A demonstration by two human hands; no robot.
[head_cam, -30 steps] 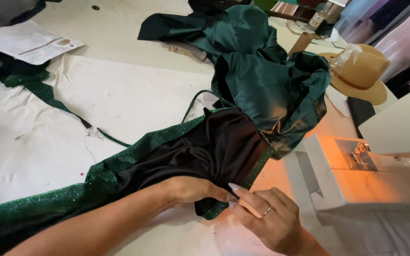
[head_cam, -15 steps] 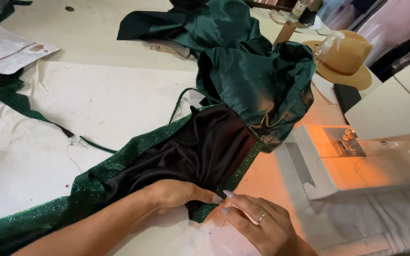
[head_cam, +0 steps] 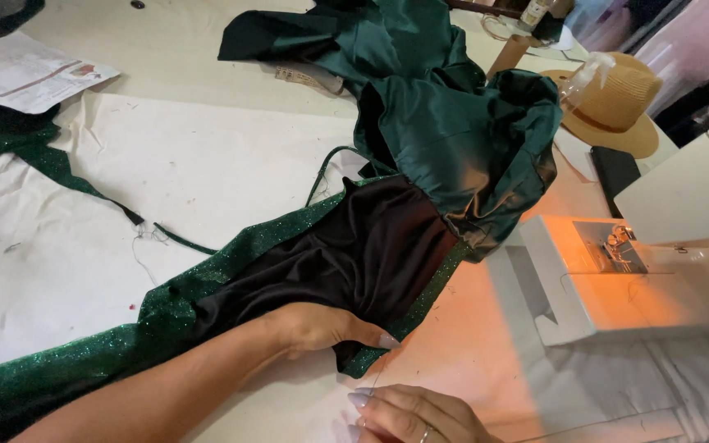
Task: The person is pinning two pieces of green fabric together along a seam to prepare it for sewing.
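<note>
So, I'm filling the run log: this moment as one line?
left hand: pressing black lining of glittery green garment | right hand: beside hem, apart | white sewing machine: right
</note>
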